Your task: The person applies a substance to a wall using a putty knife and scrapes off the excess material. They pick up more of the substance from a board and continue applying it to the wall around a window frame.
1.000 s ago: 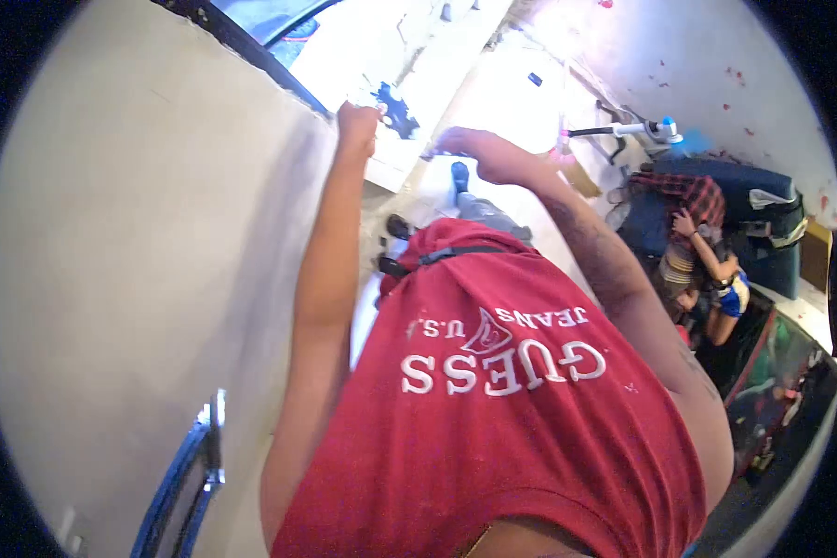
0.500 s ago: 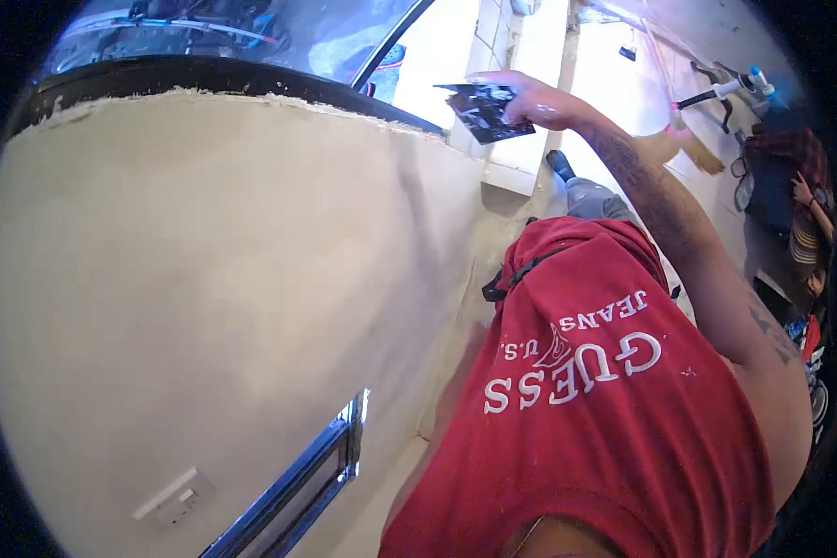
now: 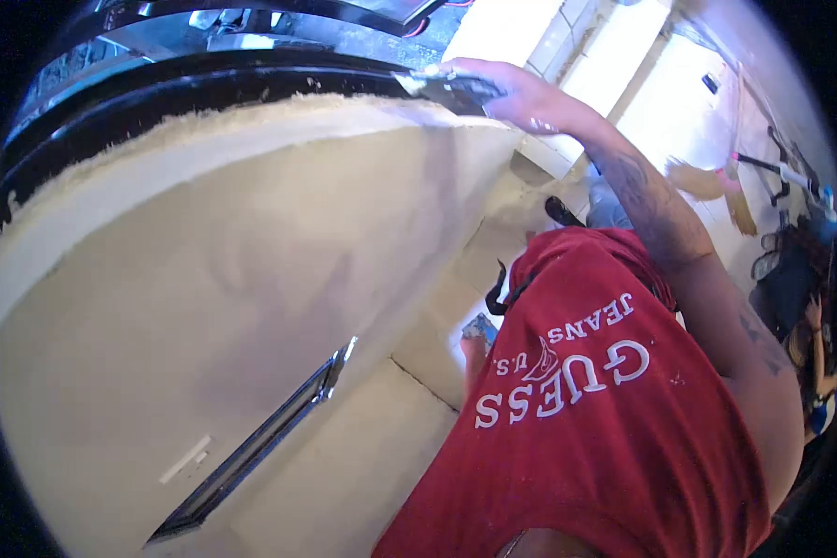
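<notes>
My right hand (image 3: 530,98) is closed on a putty spreader (image 3: 456,91), a thin, dark, flat plate smeared with white. The spreader lies against the top edge of the beige wall (image 3: 251,223), right beside the black window frame (image 3: 251,82). A rough, pale strip of filler (image 3: 279,113) runs along that edge. Lower down, a bit of my left hand (image 3: 472,357) shows past the red shirt (image 3: 567,372), next to a small blue-grey and white thing (image 3: 479,327). The left fingers are hidden.
A narrow dark-framed opening (image 3: 251,446) and a white wall socket plate (image 3: 188,459) are low on the wall. On the bright floor at right lie a broom (image 3: 697,181) and a white-and-black pole (image 3: 790,175). Another person's arm (image 3: 818,344) shows at the far right.
My right hand has brought the spreader left to the wall's top edge beside the window frame. The view has shifted, and part of my left hand now shows beside the shirt.
</notes>
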Demonstrator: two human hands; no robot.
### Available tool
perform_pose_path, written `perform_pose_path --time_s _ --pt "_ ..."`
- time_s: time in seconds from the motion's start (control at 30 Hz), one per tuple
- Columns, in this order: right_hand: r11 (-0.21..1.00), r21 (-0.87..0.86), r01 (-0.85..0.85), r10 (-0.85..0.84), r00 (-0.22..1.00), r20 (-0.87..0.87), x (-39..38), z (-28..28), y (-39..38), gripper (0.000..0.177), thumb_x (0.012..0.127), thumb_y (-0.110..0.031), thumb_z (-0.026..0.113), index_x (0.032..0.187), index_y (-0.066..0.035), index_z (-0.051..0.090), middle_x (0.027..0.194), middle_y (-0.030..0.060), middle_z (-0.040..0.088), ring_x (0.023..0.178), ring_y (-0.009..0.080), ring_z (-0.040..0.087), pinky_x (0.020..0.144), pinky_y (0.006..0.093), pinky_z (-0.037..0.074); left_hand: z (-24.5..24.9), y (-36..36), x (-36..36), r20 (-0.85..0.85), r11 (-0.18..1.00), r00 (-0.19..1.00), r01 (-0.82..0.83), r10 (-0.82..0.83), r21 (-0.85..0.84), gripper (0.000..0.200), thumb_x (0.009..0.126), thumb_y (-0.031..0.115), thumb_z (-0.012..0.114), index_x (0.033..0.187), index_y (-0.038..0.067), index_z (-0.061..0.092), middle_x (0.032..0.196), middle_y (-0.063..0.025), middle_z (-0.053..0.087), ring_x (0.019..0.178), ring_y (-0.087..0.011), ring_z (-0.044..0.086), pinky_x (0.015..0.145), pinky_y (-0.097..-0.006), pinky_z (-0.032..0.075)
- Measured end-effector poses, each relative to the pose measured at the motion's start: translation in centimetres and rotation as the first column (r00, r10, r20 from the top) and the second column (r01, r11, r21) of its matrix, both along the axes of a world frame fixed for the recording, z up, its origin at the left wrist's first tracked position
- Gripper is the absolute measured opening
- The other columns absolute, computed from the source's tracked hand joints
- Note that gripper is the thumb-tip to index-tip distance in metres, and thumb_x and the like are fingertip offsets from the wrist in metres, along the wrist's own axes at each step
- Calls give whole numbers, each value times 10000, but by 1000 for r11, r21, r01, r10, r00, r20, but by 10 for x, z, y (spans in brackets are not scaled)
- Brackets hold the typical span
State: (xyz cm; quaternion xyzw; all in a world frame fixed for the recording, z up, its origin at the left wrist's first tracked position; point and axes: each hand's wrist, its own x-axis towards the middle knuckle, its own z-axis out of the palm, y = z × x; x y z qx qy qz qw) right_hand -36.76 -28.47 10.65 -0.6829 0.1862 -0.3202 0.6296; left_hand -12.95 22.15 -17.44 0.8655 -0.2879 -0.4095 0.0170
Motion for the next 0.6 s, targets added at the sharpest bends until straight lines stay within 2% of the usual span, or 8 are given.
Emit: perform_pose_path --time_s 0.07,0.13,0.2,0.3,0.4,0.43,0.53,0.6 --pt "996 -60 -64 70 992 108 8 -5 5 607 640 -32 423 1245 -12 373 1240 136 412 1166 223 368 1007 307 227 -10 4 2 -9 993 1000 -19 18 -117 430 713 177 623 1082 -4 497 1049 -155 560 965 -281 535 822 -363 430" --pt "991 -94 -99 109 989 104 17 -7 8 584 652 -90 432 1229 -12 390 1251 147 402 1190 249 347 1020 328 205 -19 0 15 8 962 1000 -13 16 -272 439 717 178 627 1095 -3 496 1063 -149 559 977 -274 531 829 -357 428" --pt "980 -127 -152 164 982 90 32 -7 11 581 647 -100 436 1220 -10 402 1250 148 403 1194 250 344 1022 329 204 23 -41 1 222 939 975 53 25 -340 380 732 82 611 1089 20 495 988 -70 580 833 -181 561 725 -305 459" --pt "965 -230 -129 151 985 84 45 1 16 600 591 -47 408 1189 7 425 1231 150 425 1201 268 342 1034 345 193 42 -67 3 -97 835 923 -379 372 -399 372 710 61 620 1055 -20 510 1004 -145 581 919 -269 555 811 -339 429" --pt "947 -289 -140 166 984 66 52 10 19 615 569 -19 387 1182 10 431 1214 150 441 1197 276 349 1038 354 191 63 -71 -13 -61 804 878 -461 475 -376 371 708 57 622 1051 -26 506 982 -145 587 896 -263 561 806 -335 428" --pt "945 -293 -148 173 983 60 54 9 21 613 573 -19 387 1184 9 430 1216 149 440 1197 275 350 1037 354 193 56 -61 -17 -148 757 838 -540 525 -368 361 718 79 619 1046 -21 510 984 -160 587 899 -277 566 797 -330 434" --pt "943 -278 -185 211 975 68 59 21 32 598 587 -14 385 1183 15 426 1219 156 436 1190 269 359 1027 352 212 8 0 -29 303 967 937 -103 173 -233 396 711 135 637 1053 -21 512 999 -188 579 922 -305 561 800 -347 438" --pt "933 -288 -215 253 962 101 62 35 40 589 595 -16 389 1182 16 425 1212 162 439 1182 271 367 1022 352 223 38 1 -60 237 982 961 -103 140 -162 481 682 202 664 1074 -25 504 1026 -204 564 957 -325 544 816 -370 435"
